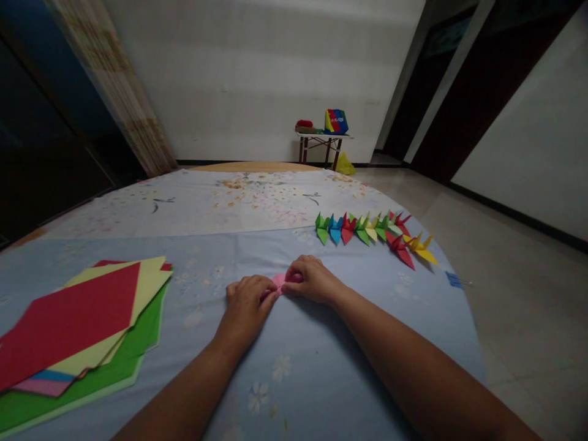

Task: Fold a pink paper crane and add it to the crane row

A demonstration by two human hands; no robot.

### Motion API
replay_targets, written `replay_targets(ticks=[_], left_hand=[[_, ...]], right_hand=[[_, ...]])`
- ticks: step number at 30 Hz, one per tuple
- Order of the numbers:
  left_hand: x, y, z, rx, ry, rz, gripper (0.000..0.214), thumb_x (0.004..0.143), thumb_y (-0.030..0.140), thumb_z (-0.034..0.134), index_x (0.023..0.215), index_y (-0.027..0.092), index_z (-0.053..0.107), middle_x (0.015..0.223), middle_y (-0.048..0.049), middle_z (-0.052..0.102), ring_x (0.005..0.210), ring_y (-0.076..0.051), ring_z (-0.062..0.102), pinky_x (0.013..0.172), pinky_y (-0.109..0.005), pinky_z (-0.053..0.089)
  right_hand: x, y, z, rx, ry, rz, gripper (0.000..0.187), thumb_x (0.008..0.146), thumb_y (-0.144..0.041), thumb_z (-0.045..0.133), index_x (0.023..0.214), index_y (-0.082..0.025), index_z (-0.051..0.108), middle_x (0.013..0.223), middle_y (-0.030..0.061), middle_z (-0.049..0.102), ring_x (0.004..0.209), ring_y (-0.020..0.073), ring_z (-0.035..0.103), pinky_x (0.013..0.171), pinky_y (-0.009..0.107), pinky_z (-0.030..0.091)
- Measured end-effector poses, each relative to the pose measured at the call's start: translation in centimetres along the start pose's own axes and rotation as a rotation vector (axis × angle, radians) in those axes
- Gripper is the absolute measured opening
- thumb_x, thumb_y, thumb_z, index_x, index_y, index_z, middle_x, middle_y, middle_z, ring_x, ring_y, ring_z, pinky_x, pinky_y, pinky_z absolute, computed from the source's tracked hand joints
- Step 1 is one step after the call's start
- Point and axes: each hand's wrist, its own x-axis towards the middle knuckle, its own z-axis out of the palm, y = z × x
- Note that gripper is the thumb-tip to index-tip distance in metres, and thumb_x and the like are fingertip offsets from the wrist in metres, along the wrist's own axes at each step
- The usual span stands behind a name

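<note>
Between my two hands, on the blue part of the cloth, is a small piece of pink folded paper (278,280). The fingers of my left hand (248,301) pinch its left side. My right hand (316,280) is closed on its right side, thumb and fingertips close to those of the left. Most of the paper is covered by my fingers, so its folded shape cannot be made out. Beyond my right hand stands a row of several folded paper cranes (348,229) in green, blue, red and yellow.
A fanned stack of coloured paper sheets (87,306) lies at the left. The round table carries a flowered tablecloth (197,208). A small blue object (454,280) sits at the right edge. Near the far wall stands a little side table (321,137) with a colourful box (336,122).
</note>
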Motion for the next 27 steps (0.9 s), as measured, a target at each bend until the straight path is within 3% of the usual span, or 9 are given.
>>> replay_targets(ticks=[6, 11, 16, 21, 27], left_hand=[[-0.2, -0.2, -0.6, -0.048, -0.057, 0.051, 0.008, 0.081, 0.027, 0.055, 0.082, 0.024, 0.062, 0.086, 0.0015, 0.066, 0.086, -0.019, 0.056, 0.08, -0.037, 0.031], [-0.6, -0.3, -1.0, -0.032, -0.109, 0.116, 0.009, 0.081, 0.028, 0.054, 0.084, 0.025, 0.063, 0.087, 0.0014, 0.066, 0.089, -0.019, 0.056, 0.082, -0.038, 0.031], [-0.6, -0.8, -0.4, 0.0, -0.076, 0.112, 0.014, 0.083, 0.031, 0.052, 0.087, 0.026, 0.064, 0.1, -0.0007, 0.065, 0.098, -0.02, 0.054, 0.087, -0.04, 0.029], [-0.6, -0.9, 0.1, 0.024, -0.024, 0.116, 0.024, 0.086, 0.034, 0.047, 0.104, 0.025, 0.061, 0.112, -0.0039, 0.062, 0.106, -0.021, 0.051, 0.093, -0.041, 0.027], [-0.6, -1.0, 0.1, 0.044, -0.027, 0.152, 0.024, 0.086, 0.035, 0.047, 0.104, 0.027, 0.062, 0.111, -0.004, 0.063, 0.106, -0.021, 0.052, 0.094, -0.042, 0.026]], right_hand=[[-0.6, -1.0, -0.9, -0.031, -0.141, 0.051, 0.035, 0.066, -0.052, 0.065, 0.077, -0.019, 0.067, 0.073, 0.002, 0.062, 0.067, 0.0138, 0.053, 0.059, 0.024, 0.032], [-1.0, -1.2, -1.1, -0.03, -0.207, 0.095, 0.032, 0.066, -0.05, 0.066, 0.079, -0.021, 0.067, 0.074, 0.0006, 0.064, 0.065, 0.0126, 0.054, 0.056, 0.023, 0.03], [-1.1, -1.2, -0.9, -0.113, -0.115, 0.043, 0.032, 0.07, -0.05, 0.063, 0.081, -0.021, 0.067, 0.078, 0.0024, 0.062, 0.074, 0.0149, 0.052, 0.064, 0.025, 0.031], [-1.4, -1.2, -0.3, -0.17, -0.049, 0.032, 0.035, 0.073, -0.045, 0.064, 0.098, -0.02, 0.064, 0.085, 0.0056, 0.06, 0.082, 0.0181, 0.051, 0.073, 0.03, 0.031], [-1.8, -1.1, 0.1, -0.155, 0.015, -0.041, 0.031, 0.073, -0.042, 0.064, 0.095, -0.021, 0.063, 0.09, 0.006, 0.057, 0.09, 0.0198, 0.048, 0.078, 0.031, 0.032]])
